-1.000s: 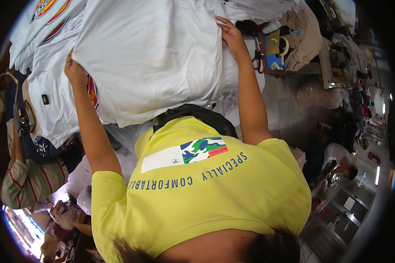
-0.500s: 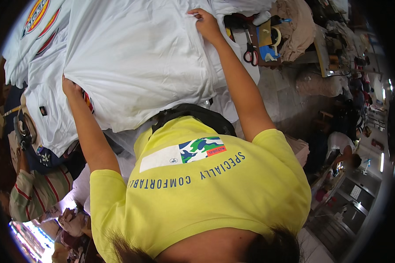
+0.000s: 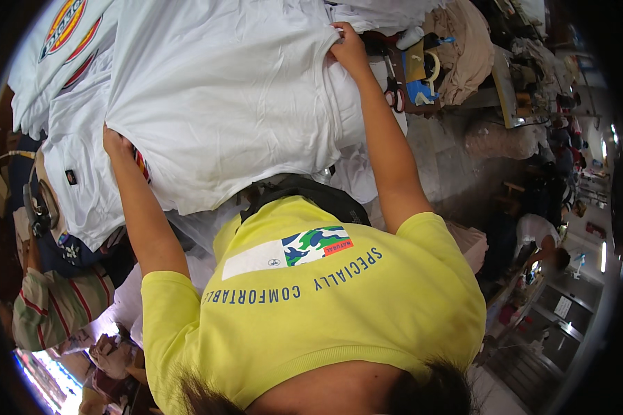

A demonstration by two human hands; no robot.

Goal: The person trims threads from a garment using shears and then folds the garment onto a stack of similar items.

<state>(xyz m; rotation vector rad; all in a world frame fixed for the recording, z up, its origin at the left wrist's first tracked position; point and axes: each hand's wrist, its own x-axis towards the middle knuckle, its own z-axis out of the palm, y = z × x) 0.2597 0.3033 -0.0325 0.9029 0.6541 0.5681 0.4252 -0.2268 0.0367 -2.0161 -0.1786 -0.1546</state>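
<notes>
A white T-shirt (image 3: 221, 104) lies spread before me, its surface lightly creased. At its left edge my left hand (image 3: 116, 142) is closed on the fabric, which pulls into a point there; a bit of coloured print shows beside the wrist. Farther away, my right hand (image 3: 349, 52) grips the shirt's right edge, fingers curled over the cloth. The fingertips of both hands are partly hidden. More white garments (image 3: 76, 173) lie to the left, and a white shirt with a red and yellow print (image 3: 66, 31) is at the far left.
Right of the shirt are scissors (image 3: 394, 93), a tape roll (image 3: 432, 66) and a bundle of beige cloth (image 3: 467, 59). A co-worker in a striped top (image 3: 66, 304) is at the left, near an iron-like tool (image 3: 40, 207). Another person (image 3: 540, 238) bends over at the right.
My right hand has moved right and slightly nearer, drawing the shirt's right edge along. My left hand stays on the left edge, shifted only slightly in view.
</notes>
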